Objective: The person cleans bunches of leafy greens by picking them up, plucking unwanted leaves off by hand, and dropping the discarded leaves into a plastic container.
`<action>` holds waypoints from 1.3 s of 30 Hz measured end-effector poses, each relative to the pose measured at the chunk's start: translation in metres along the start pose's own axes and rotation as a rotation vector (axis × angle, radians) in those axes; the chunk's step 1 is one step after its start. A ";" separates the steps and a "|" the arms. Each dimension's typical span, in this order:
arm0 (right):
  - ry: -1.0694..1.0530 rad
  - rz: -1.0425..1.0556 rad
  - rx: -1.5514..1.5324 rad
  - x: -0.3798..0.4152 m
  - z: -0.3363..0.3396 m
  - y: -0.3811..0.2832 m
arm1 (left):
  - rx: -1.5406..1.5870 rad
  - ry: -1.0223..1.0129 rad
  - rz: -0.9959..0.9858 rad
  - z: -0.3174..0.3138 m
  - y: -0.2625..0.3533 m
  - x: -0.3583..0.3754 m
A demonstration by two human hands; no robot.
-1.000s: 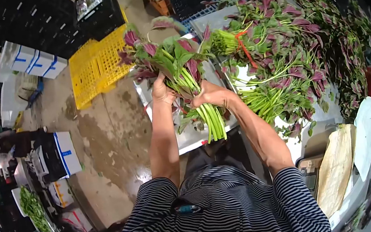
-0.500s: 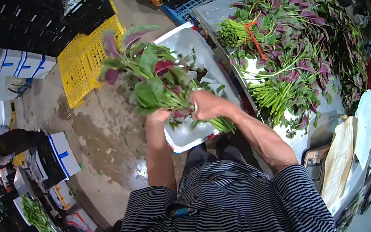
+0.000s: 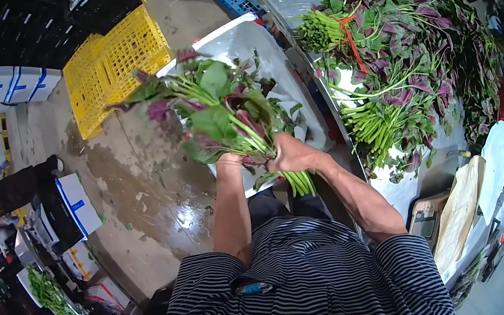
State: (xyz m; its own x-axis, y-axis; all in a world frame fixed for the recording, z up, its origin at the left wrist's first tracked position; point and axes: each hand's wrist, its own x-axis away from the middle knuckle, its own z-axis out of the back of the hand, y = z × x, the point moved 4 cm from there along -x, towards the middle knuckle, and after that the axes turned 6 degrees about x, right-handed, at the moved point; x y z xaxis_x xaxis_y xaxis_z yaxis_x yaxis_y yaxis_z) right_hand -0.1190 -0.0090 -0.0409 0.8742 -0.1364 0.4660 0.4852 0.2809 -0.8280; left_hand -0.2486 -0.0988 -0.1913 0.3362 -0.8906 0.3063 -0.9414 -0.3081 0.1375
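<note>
A leafy bunch of red-and-green amaranth (image 3: 214,114) is held in front of me, leaves pointing up and left, cut stems down and right. My right hand (image 3: 292,153) is closed round its stems, whose pale ends stick out below the fist. On the bunch's near side, my left hand (image 3: 231,160) grips it lower left; leaves hide most of those fingers. Under the bunch stands a white foam box (image 3: 306,108) with loose leaves inside.
On the metal table (image 3: 289,7) at right lie heaped amaranth (image 3: 401,27) and a bundle tied with red tape (image 3: 351,40). A yellow plastic pallet (image 3: 116,60) lies on the wet floor. At far left, a person (image 3: 15,187) is near white boxes (image 3: 78,204).
Both hands have moved slightly down and right in view with the bunch. Its leaves have swung lower, and the stems now point more steeply downward.
</note>
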 end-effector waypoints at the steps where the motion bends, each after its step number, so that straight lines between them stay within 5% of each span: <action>1: -0.065 -0.075 -0.044 0.003 0.006 -0.005 | 0.065 -0.114 -0.032 -0.012 0.001 0.000; 3: -0.123 -0.142 -0.088 0.002 0.006 -0.005 | 0.120 -0.235 -0.061 -0.019 0.006 -0.002; 6: -0.042 -0.009 -0.254 -0.006 0.001 0.003 | -1.051 -0.059 -0.405 -0.027 0.015 -0.006; 7: -0.038 -0.002 -0.256 -0.004 0.003 0.000 | -1.058 -0.063 -0.407 -0.030 0.015 -0.001; 10: -0.083 -0.119 -0.018 0.004 0.009 -0.013 | -1.007 0.169 -0.320 -0.042 0.013 0.046; 13: -0.015 -0.003 0.004 0.003 0.005 -0.008 | -0.938 0.400 -0.238 -0.069 0.011 0.083; 18: 0.208 0.122 0.166 0.021 0.008 -0.039 | -1.013 0.369 -0.460 -0.120 0.007 0.088; 22: -0.003 0.192 -0.161 0.017 0.007 -0.025 | -0.809 0.150 -0.379 -0.105 0.000 0.091; 29: -0.220 0.108 -0.225 0.022 0.028 -0.021 | -0.418 -0.182 -0.240 -0.079 -0.005 0.110; 31: -0.269 0.077 -0.231 0.020 0.033 -0.014 | -0.285 -0.275 -0.188 -0.090 0.038 -0.018; 34: -0.147 0.165 -0.111 0.008 0.042 -0.004 | -0.145 -0.351 -0.129 -0.084 0.032 -0.015; 36: -0.052 0.201 -0.252 0.006 0.049 -0.001 | -1.941 -0.102 -0.206 -0.113 0.046 -0.020; 37: 0.045 0.246 -0.386 0.007 0.051 -0.001 | -1.940 -0.098 -0.192 -0.132 0.049 -0.008; 38: 0.043 0.239 -0.395 0.011 0.050 0.001 | -1.811 -0.238 -0.378 -0.163 0.051 0.008; 39: 0.299 0.284 -0.154 0.016 0.061 0.003 | -1.667 -0.377 -0.562 -0.194 0.053 0.017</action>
State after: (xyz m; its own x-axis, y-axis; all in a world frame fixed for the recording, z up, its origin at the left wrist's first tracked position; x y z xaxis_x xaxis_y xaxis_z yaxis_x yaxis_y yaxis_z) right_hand -0.1043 0.0480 -0.0164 0.9291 -0.3492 0.1215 0.2024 0.2053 -0.9576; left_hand -0.2869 -0.0654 0.0044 0.3241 -0.9029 -0.2825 0.3680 -0.1547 0.9168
